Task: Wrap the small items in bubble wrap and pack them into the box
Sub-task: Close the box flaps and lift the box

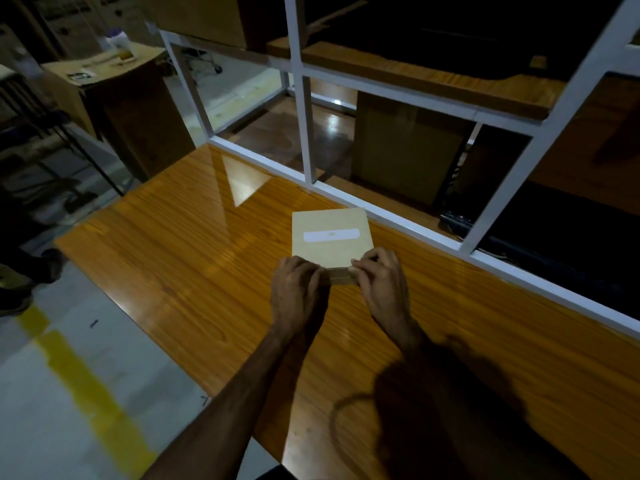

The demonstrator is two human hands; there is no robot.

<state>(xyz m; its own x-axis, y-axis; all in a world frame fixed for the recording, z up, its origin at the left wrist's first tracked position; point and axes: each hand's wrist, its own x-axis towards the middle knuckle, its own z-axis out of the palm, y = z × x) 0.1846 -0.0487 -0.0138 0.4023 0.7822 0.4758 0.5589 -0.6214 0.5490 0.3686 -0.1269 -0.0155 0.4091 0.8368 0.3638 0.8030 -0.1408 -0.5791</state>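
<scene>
While both hands' fingers (360, 263) pinch the cardboard box (331, 237) near the tabletop's (173, 271) far edge, a slip could tear its lid.

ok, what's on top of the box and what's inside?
On the closed cardboard box: a white label strip. Left hand and right hand grip its near edge. Contents can't be seen; the lid covers them. It rests on the wooden table.

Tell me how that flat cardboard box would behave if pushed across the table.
The cardboard box lies flat and low, so it probably won't tip. The glossy table suggests it would slide easily. It looks stiff and likely light, though its contents are hidden.
</scene>
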